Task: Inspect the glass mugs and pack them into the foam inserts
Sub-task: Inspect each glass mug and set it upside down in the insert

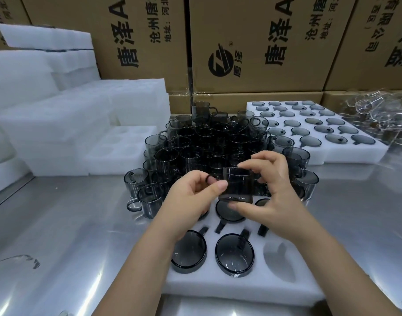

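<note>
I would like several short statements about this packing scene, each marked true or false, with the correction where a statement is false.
1. The left hand and the right hand both hold one smoky mug above the near foam insert. True.
2. The front right pocket of that insert holds a mug. False: the front right pocket is empty.
3. The insert at the back right is empty. False: the far insert has mugs in its pockets.
4. Loose mugs stand piled behind the hands. True.

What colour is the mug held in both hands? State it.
The mug is transparent smoky grey glass, best seen in the head view.
</note>
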